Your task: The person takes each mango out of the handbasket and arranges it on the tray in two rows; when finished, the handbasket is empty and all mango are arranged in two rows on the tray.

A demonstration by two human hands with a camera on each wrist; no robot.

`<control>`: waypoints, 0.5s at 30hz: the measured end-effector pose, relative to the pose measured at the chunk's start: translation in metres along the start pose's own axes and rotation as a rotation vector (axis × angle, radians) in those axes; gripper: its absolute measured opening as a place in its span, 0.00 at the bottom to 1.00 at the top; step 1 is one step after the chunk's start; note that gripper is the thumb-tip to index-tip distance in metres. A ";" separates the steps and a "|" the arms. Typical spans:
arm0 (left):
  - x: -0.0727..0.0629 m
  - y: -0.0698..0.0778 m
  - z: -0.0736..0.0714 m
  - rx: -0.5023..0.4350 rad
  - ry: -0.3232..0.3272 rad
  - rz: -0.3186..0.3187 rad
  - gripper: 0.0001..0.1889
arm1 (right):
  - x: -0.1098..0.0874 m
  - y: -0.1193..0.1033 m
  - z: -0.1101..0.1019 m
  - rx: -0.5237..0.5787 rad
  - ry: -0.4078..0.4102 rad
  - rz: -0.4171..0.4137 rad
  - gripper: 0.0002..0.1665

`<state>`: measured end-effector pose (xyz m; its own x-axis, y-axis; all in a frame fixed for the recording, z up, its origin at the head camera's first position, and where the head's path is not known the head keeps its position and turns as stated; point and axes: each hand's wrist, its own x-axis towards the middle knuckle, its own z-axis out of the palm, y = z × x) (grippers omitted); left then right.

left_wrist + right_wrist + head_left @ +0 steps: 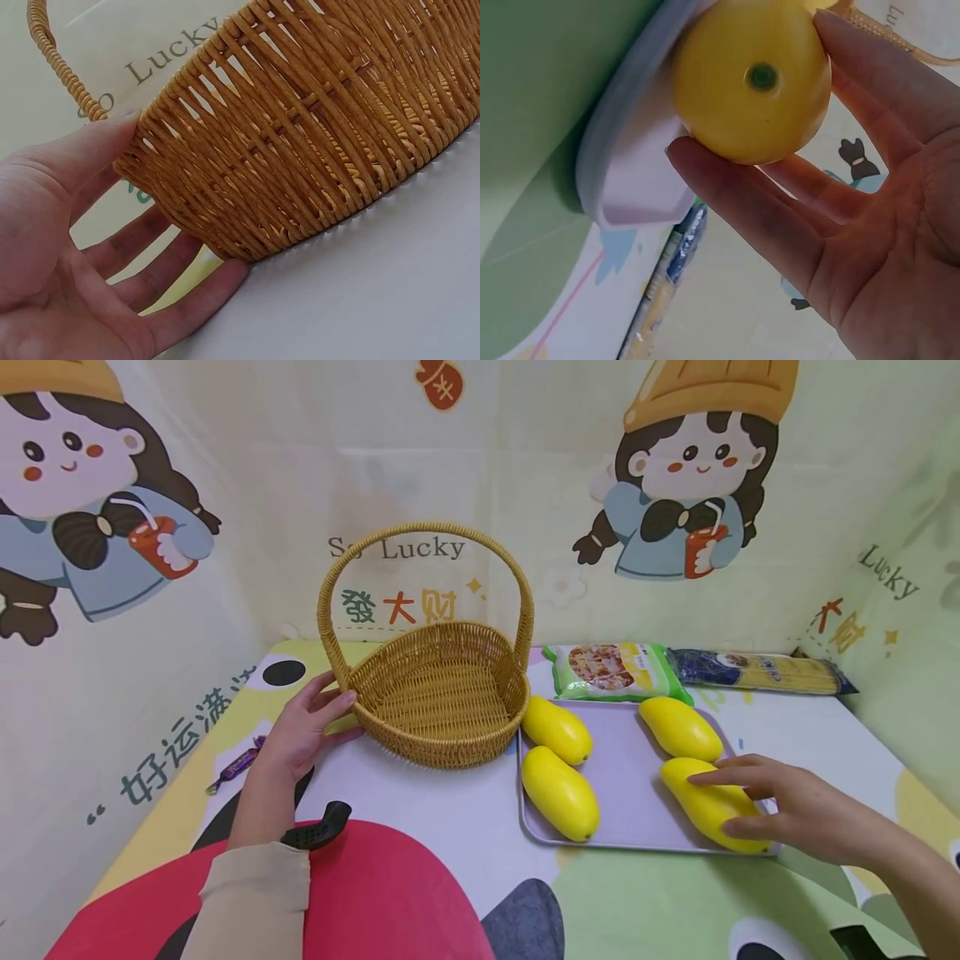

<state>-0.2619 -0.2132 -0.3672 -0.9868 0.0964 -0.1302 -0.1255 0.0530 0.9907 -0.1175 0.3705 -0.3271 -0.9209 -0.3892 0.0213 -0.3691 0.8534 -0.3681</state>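
A wicker basket [442, 752] with a tall hooped handle stands on the table. My left hand [311, 722] grips its left end; in the left wrist view the thumb presses the rim and the fingers [199, 300] reach behind and below the wall. Several yellow mangoes lie on a pale purple tray [626, 777]. Over the front right mango [708, 806] is my right hand [787, 802], its fingers loosely spread. In the right wrist view that mango [757, 82] sits between thumb and fingers; whether they touch it is hard to tell.
Behind the tray lie a green-edged food packet [615, 670] and a long pack of noodles [765, 672]. A small purple-wrapped candy [238, 766] is left of my left forearm. Patterned cloth walls [540, 510] rise behind the table and at both sides.
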 end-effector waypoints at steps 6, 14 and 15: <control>0.000 -0.001 0.001 0.003 0.009 -0.002 0.39 | 0.000 -0.001 0.002 -0.023 -0.001 0.030 0.30; 0.000 0.000 0.001 -0.005 -0.002 0.005 0.39 | 0.001 -0.005 -0.003 -0.034 -0.041 0.068 0.30; 0.000 0.000 0.000 -0.005 -0.003 0.006 0.39 | 0.001 -0.005 -0.004 -0.025 -0.054 0.073 0.30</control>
<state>-0.2617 -0.2129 -0.3675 -0.9872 0.0994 -0.1247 -0.1205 0.0473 0.9916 -0.1173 0.3674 -0.3215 -0.9377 -0.3429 -0.0553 -0.3046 0.8885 -0.3431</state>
